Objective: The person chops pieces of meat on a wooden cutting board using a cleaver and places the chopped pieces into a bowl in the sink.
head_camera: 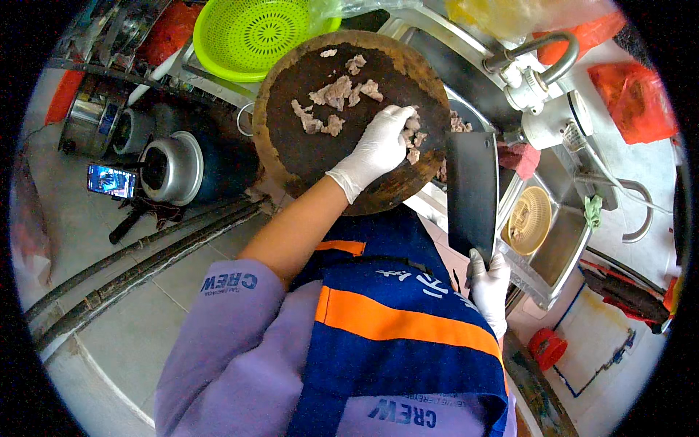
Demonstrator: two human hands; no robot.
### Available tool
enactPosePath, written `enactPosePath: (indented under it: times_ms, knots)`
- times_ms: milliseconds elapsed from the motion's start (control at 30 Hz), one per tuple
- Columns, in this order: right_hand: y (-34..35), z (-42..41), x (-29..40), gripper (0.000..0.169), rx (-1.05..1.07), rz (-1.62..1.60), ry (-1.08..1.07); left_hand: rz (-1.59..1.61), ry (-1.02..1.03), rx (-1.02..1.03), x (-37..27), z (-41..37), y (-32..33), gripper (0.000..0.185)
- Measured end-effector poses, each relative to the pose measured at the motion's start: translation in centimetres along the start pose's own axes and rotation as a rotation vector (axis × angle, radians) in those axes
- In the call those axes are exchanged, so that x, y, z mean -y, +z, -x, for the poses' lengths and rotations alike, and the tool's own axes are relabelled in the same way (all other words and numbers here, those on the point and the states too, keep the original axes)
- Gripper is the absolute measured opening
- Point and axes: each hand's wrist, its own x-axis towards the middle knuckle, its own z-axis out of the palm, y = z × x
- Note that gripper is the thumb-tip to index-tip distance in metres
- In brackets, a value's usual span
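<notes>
My left hand (380, 143), in a white glove, lies over the right part of a round wooden chopping block (306, 169), its curled fingers on small pieces of cooked meat (413, 155); whether they grip any is hidden. More meat chunks (334, 93) are scattered across the block's dark top. My right hand (487, 287), gloved too, holds a cleaver (472, 191) by its handle, the broad dark blade pointing away from me beside the block's right edge. Behind the blade, more meat (458, 123) shows in a container, partly hidden.
A green plastic colander (221, 52) stands behind the block at the left. To the right are a steel sink (565, 218) with a yellow basket (528, 221), faucets (560, 38) and a white device with a cord (554, 120). Pots (191, 169) and a phone (111, 181) are at the left.
</notes>
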Motion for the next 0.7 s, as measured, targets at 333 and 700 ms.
enactPosePath:
  times_ms: [333,700]
  knots:
    - [0.6,0.3,1.0,0.011,0.052,-0.059,0.112,-0.843,0.173,-0.057,1.0,-2.1,-5.8,0.027]
    - [2.6,-0.8,1.8,0.011,0.079,0.054,-0.146,-0.349,0.048,-0.113,-0.7,1.5,-6.1,0.036]
